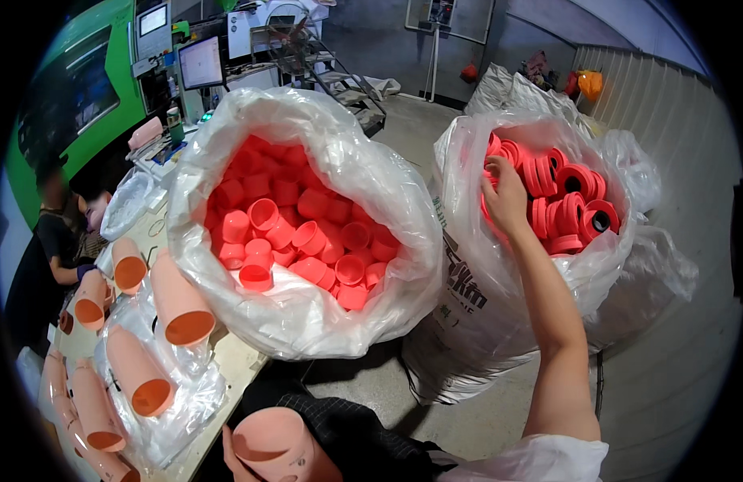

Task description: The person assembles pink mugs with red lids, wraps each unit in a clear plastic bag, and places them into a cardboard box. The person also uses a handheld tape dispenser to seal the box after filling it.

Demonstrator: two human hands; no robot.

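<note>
Looks down through a wide, dark-rimmed view. At the bottom of the frame, left of centre, holds a pink cylinder point(295, 454) in the left hand point(235, 458), clamped against its left side (open mouth tipped up, hollow inside visible). At right of centre, reaches with the right hand point(506, 197) into an open white sack point(492, 321), touching red ringed caps point(540, 177) near the left edge of its opening. Cannot tell, with fingertips partly hidden there, whether clamped on a cap or merely resting.

Shows, left of the frame's centre, a larger white sack point(251, 329) with a crumpled rim, heaped with red cups point(307, 237). Along the lower left, includes a pale table point(247, 361) bearing more pink cylinders point(137, 369), some on clear plastic point(198, 394). Towards the upper left, takes in a dark-clothed co-worker point(54, 237), a green machine point(122, 56) and a lit monitor point(201, 63).
</note>
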